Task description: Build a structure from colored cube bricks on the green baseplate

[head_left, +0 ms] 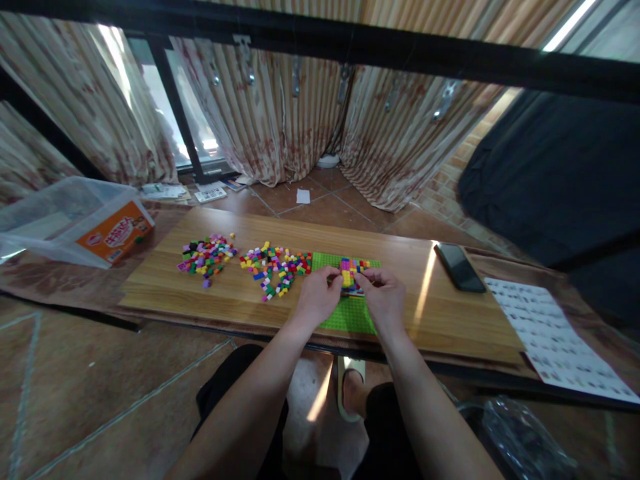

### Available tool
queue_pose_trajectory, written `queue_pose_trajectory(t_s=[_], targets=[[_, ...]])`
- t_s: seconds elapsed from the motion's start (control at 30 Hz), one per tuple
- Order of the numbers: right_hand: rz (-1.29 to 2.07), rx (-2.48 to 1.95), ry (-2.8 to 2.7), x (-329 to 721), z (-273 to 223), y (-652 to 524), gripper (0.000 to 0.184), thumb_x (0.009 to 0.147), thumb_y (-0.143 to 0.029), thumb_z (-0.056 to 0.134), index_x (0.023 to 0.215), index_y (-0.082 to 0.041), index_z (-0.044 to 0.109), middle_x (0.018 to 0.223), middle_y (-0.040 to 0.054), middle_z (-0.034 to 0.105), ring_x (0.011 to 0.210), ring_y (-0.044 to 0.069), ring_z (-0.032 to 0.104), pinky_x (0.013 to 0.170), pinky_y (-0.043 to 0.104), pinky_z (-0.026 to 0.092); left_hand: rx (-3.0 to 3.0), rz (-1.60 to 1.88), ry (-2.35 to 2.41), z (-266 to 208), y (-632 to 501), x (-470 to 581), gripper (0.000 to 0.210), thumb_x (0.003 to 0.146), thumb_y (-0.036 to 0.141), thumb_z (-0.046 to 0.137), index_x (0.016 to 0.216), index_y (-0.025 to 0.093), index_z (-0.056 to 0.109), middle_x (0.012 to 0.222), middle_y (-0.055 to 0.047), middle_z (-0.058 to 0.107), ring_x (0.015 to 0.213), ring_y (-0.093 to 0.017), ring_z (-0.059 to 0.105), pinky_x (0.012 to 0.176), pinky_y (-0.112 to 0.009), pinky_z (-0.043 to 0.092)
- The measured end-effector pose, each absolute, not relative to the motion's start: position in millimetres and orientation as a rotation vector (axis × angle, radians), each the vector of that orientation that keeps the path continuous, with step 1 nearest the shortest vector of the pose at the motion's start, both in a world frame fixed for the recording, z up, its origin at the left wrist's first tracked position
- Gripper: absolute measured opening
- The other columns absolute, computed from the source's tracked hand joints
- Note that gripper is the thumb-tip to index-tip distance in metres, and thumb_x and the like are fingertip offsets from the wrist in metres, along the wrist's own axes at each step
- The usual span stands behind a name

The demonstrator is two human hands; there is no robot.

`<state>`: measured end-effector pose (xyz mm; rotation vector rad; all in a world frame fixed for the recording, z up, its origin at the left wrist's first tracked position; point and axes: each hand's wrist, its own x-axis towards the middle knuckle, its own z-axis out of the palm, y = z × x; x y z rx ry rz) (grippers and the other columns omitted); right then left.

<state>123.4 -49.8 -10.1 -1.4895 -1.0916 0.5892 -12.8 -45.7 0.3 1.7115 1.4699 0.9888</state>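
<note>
A green studded baseplate [350,317] lies on the wooden board in front of me. On its upper half sits a block of coloured toy bricks [349,273], with yellow, red, blue and orange pieces. My left hand [320,293] closes its thumb and fingers at the left side of this block. From the right, my right hand [385,293] reaches in with thumb and forefinger at the block's edge. Any small brick between the right fingertips is too small to make out. Loose bricks [277,267] are spread just left of the baseplate.
Farther left is another brick pile [207,257]. A clear plastic box [65,220] with an orange label stands at the left end. On the right lie a black phone [460,267] and a printed sheet [555,333]. A dark bar [320,43] crosses above the board [170,280].
</note>
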Motion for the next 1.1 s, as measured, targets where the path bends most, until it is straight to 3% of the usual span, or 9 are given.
queue_pose_trajectory(t_s=[0.4,0.77,1.1], targets=[[0.646,-1.375,-1.02,126.6,-19.9,-49.5,0.031,0.073,-0.048,0.068,0.073,-0.017,0.069,0.065,0.0018,0.067,0.06,0.015,0.059,0.061,0.028,0.047,1.729,0.974,1.525,-0.1,-38.6,-23.0,0.019,0.086,0.019,0.053,0.094,0.016,0.07,0.092,-0.006,0.074,0.08,-0.017,0.067,0.079,-0.029,0.052],[0.679,-1.383,-0.93,132.6,-12.3,-56.0,0.034,0.072,-0.05,0.069,0.074,-0.016,0.072,0.066,0.003,0.07,0.062,0.016,0.061,0.059,0.027,0.048,1.861,0.682,2.072,-0.1,-30.1,-63.8,0.02,0.086,0.016,0.052,0.1,0.016,0.066,0.102,-0.01,0.07,0.096,-0.022,0.066,0.085,-0.032,0.049],[0.707,-1.412,-0.923,132.7,-9.0,-59.7,0.035,0.072,-0.05,0.069,0.077,-0.016,0.073,0.07,0.0042,0.072,0.064,0.017,0.063,0.061,0.028,0.048,1.964,0.623,2.162,-11.5,-29.6,-68.4,0.024,0.081,0.013,0.054,0.101,0.017,0.065,0.11,-0.014,0.064,0.102,-0.027,0.063,0.085,-0.037,0.05]])
